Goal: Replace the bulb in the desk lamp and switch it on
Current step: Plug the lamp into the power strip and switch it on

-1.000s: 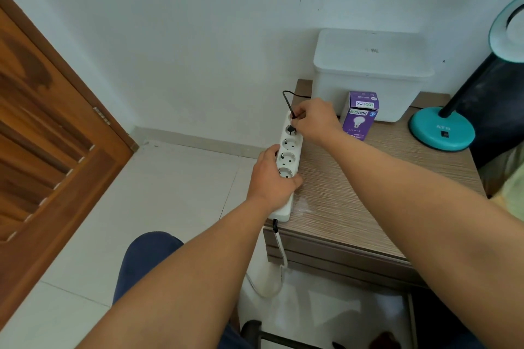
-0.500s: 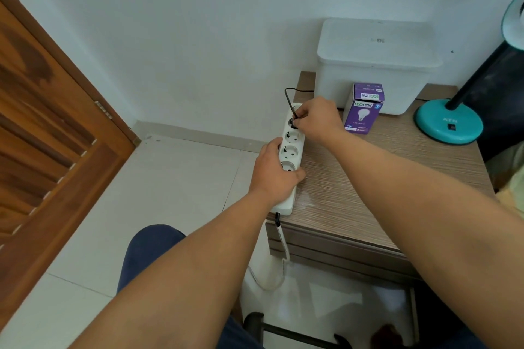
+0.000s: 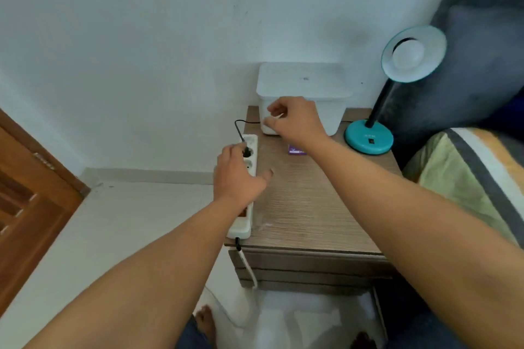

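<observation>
A teal desk lamp [image 3: 368, 136] stands at the back right of the wooden bedside table [image 3: 306, 207]; its round head [image 3: 412, 54] faces me with a white bulb inside. Its black plug [image 3: 246, 152] sits in the top socket of a white power strip [image 3: 249, 176] along the table's left edge. My left hand [image 3: 238, 176] rests over the strip, fingers spread. My right hand [image 3: 295, 120] hovers above the table in front of the white box, fingers loosely curled, holding nothing. A purple bulb box [image 3: 296, 150] peeks out under my right wrist.
A white lidded plastic box [image 3: 303, 79] stands at the back of the table against the wall. A wooden door [image 3: 28, 193] is at the left. A bed with striped bedding [image 3: 467, 173] and a dark headboard lies to the right. The strip's cable [image 3: 249, 266] hangs down the table's front.
My right hand has let go of the plug and lifted back toward the white box. My left hand has loosened on the strip. The view has tilted up, showing the lamp head.
</observation>
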